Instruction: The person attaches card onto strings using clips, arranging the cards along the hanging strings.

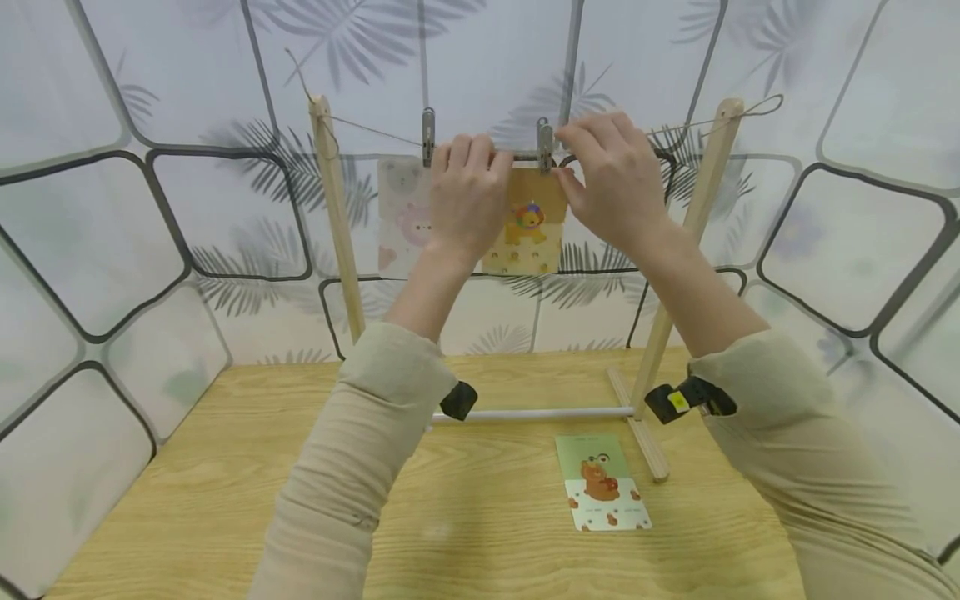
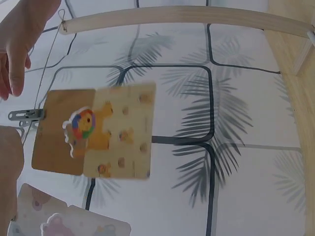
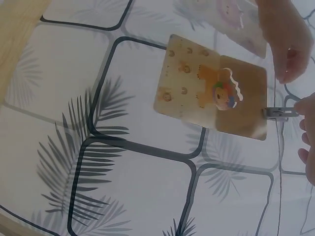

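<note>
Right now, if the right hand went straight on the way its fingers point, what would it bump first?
Probably the metal clip above the lion card: the fingertips of the right hand point towards it from close by, though exact depth is hard to tell.

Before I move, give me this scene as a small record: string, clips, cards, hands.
string: strung between two wooden posts
pink card: hanging under left clip
lion card: hanging from right clip
bear card: lying face up on table
left hand: near string height, between the clips; grip unclear
right hand: beside right clip, thumb and index finger apart; contact unclear
</note>
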`<state>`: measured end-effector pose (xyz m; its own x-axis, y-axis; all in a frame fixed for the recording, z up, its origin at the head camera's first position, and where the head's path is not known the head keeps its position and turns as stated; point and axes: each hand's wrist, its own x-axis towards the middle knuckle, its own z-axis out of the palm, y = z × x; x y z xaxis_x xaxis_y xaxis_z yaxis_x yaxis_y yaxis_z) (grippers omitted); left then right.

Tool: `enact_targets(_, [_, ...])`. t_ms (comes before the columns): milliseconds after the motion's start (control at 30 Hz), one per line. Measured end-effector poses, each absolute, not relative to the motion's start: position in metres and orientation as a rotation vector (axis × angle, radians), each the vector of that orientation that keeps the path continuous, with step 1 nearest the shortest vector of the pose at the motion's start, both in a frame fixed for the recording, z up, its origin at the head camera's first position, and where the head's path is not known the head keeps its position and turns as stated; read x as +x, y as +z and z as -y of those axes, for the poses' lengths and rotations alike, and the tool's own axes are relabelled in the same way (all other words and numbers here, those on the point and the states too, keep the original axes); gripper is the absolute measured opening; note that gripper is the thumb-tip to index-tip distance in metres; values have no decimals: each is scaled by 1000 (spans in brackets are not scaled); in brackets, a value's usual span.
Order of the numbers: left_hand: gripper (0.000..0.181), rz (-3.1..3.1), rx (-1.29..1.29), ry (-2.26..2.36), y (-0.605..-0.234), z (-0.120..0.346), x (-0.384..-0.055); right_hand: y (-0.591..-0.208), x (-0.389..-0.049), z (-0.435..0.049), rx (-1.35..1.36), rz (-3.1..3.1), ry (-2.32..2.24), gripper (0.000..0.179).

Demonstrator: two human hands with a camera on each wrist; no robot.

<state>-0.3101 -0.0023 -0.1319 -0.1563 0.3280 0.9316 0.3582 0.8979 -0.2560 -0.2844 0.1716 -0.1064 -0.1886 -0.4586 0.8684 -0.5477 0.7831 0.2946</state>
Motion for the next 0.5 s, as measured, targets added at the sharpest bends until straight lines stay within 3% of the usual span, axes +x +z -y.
enact_targets(500, [25, 1632, -509, -90, -141, 8, -309, -123, -289, -186, 810, 1743, 2, 18])
